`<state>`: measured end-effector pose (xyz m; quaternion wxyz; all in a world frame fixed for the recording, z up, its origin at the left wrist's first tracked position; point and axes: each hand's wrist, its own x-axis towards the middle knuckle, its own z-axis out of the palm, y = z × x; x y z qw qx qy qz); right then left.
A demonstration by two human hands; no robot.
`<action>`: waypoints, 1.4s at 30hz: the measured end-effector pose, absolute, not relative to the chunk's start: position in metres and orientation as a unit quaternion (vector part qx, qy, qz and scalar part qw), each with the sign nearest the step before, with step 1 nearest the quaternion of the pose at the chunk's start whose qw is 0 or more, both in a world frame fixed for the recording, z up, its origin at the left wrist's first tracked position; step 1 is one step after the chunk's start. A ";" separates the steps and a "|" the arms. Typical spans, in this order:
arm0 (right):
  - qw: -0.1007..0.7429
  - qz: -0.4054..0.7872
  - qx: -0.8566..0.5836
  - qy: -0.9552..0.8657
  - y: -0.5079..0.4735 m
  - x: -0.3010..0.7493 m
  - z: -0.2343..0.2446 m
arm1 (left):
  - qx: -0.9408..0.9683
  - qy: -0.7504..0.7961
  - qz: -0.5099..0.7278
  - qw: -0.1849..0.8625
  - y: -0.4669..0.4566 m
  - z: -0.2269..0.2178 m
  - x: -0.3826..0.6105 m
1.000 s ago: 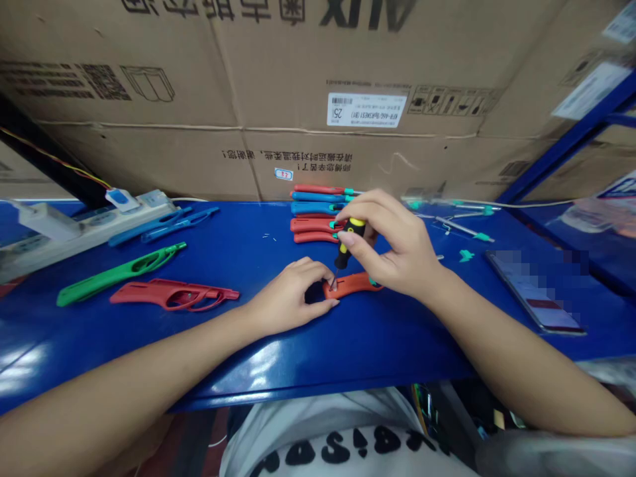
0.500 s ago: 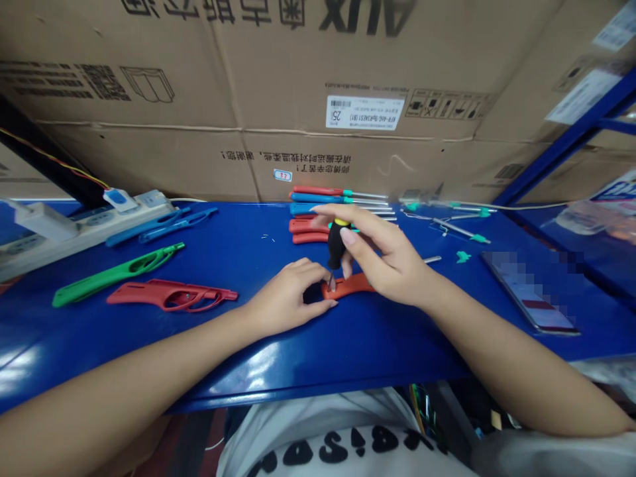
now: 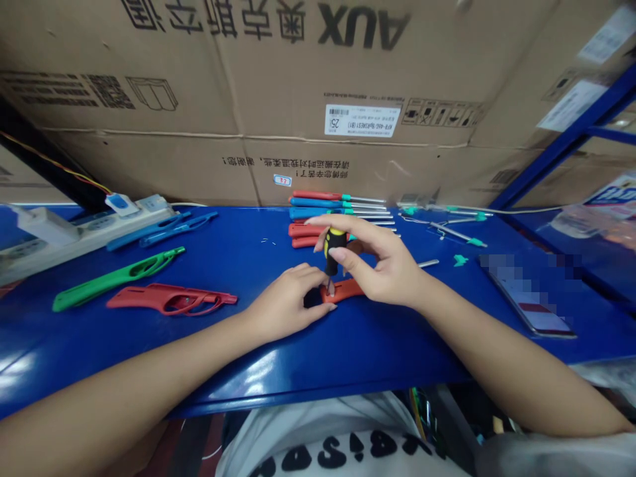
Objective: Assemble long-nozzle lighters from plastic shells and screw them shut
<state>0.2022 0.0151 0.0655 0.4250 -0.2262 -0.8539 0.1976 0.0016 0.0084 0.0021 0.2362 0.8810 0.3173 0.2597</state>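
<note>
An orange-red lighter [image 3: 349,288] lies flat on the blue table, its handle end toward my left hand [image 3: 293,301]. The thumb and fingers of that hand pinch the handle end from both sides. In my right hand [image 3: 382,258] is a short screwdriver [image 3: 333,252] with a black and yellow grip, held nearly upright. Its tip meets the lighter's handle close to my left fingertips. My right hand covers the lighter's middle, and a metal tube [image 3: 428,263] shows beyond it on the right.
Red and blue long-necked lighters [image 3: 318,213] lie in a row behind my hands. On the left are a green casing [image 3: 114,278], a red casing [image 3: 169,298], blue casings and a power strip [image 3: 94,228]. A phone [image 3: 527,295] and metal tubes with green tips lie right. A cardboard box [image 3: 278,86] stands behind.
My right fingers have shifted around the screwdriver's grip, showing more of its yellow part. The screwdriver's tip stays on the lighter, and my left hand keeps its hold. The view has tilted slightly.
</note>
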 end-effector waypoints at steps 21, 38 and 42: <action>0.447 0.076 -0.221 -0.863 0.015 0.207 0.073 | 0.877 0.335 0.253 0.233 0.005 0.005 0.003; 0.435 0.253 -0.209 -0.838 0.012 0.203 0.079 | 0.883 0.346 0.245 0.203 0.001 0.005 0.005; 0.446 0.180 -0.202 -0.853 0.008 0.201 0.077 | 0.881 0.346 0.254 0.201 0.002 0.003 0.005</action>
